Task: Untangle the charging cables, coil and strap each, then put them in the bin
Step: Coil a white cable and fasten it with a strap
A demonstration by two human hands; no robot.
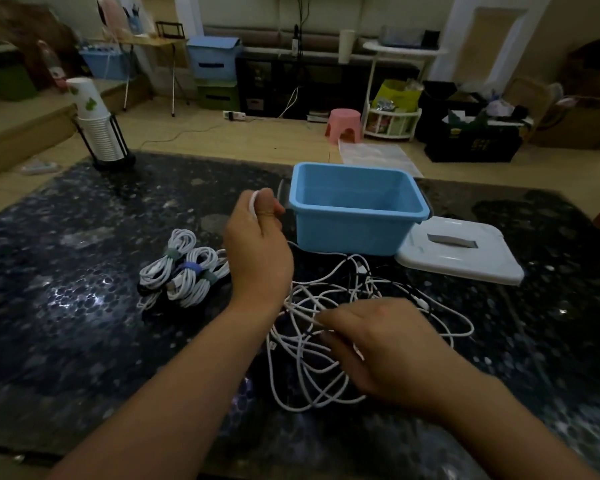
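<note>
A tangle of white charging cables (321, 348) lies on the dark table in front of me. My left hand (257, 244) is raised above the table and pinches one white cable that loops over its fingers. My right hand (374, 344) rests low on the tangle, fingers curled around a strand. To the left lie three coiled white cables (184, 271), each bound with a strap, green or blue. The blue bin (357, 209) stands open behind the tangle and holds nothing I can see.
The bin's white lid (461, 251) lies flat to the right of the bin. A stack of paper cups in a black holder (97, 129) stands at the table's far left corner. Beyond the table are a pink stool (343, 126), crates and shelves.
</note>
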